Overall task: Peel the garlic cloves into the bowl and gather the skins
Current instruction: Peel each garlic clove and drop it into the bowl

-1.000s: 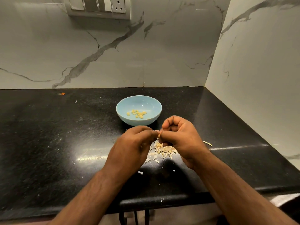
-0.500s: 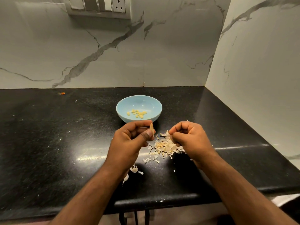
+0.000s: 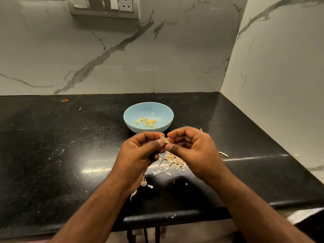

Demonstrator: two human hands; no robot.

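A light blue bowl stands on the black counter and holds several peeled yellow garlic cloves. Just in front of it, my left hand pinches a small pale garlic clove between thumb and fingers. My right hand meets it from the right, thumb and fingertips touching the same clove. Below the hands lies a loose pile of papery skins, partly hidden by my hands, with a few stray skin bits nearer the counter's front edge.
The black counter ends at a marble wall behind and another on the right. A switch panel sits high on the back wall. A thin stalk piece lies right of my right hand, and an orange speck lies far left.
My hands drew apart over the skin pile, then came back together. Both have risen a little toward the bowl, and the clove now shows between the fingertips.
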